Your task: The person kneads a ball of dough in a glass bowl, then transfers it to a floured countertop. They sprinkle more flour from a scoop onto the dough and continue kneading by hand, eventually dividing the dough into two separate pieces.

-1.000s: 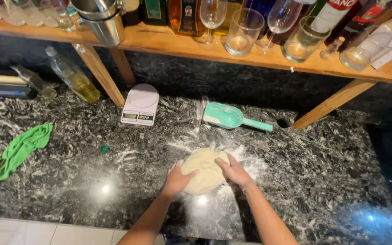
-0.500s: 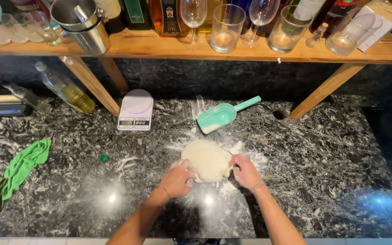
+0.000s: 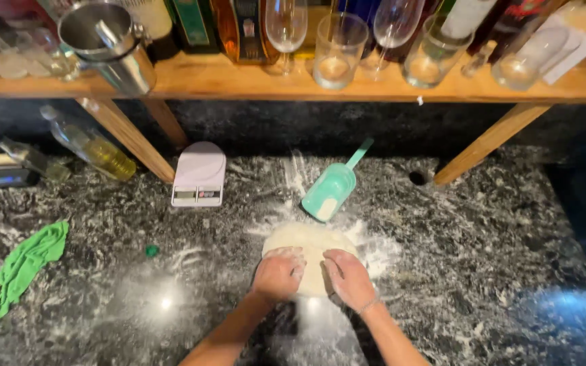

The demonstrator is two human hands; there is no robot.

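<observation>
We're pressing dough (image 3: 310,245) on floured counter (image 3: 476,271) — left hand (image 3: 278,272), right hand (image 3: 348,278) both flat, fingers loosely curled, gripping nothing — teal scoop (image 3: 330,191) lying just beyond.

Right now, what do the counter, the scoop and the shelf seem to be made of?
Counter: looks like polished dark stone, speckled and reflecting light. Scoop: probably plastic, smooth matte mint green. Shelf: wood, warm brown with visible grain, likely varnished.

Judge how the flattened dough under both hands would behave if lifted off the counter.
The dough looks soft and flattened, so it would probably sag and stretch. Flour dusts the counter, so it likely releases without much sticking. The left hand and right hand press it flat.
</observation>
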